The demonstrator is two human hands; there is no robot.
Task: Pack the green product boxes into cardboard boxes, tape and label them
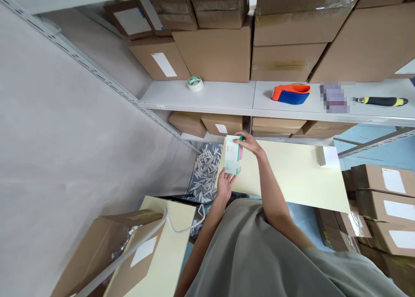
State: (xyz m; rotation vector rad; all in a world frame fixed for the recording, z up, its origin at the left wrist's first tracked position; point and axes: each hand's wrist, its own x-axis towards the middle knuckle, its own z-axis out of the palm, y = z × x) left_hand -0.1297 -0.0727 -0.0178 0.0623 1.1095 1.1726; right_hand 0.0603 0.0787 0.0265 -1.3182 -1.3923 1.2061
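Note:
Between my two hands is a small pale-green carton (231, 156) with pink and darker green along its right side. It is held above the left end of the cream tabletop (285, 171). My left hand (225, 183) grips the carton's near end, fingers on its lower edge. At the far end, my right hand (246, 142) has its fingers closed on the top right corner. Print on the carton is too small to read. A small white box (328, 156) stands at the right end of the tabletop.
A grey shelf (227, 94) behind the table carries a tape roll (195, 84), an orange-and-blue tape dispenser (291, 94) and a yellow-black utility knife (382, 101). Cardboard boxes (214, 55) fill the shelving. White slips (205, 171) lie heaped left of the table. More boxes (382, 206) are stacked right.

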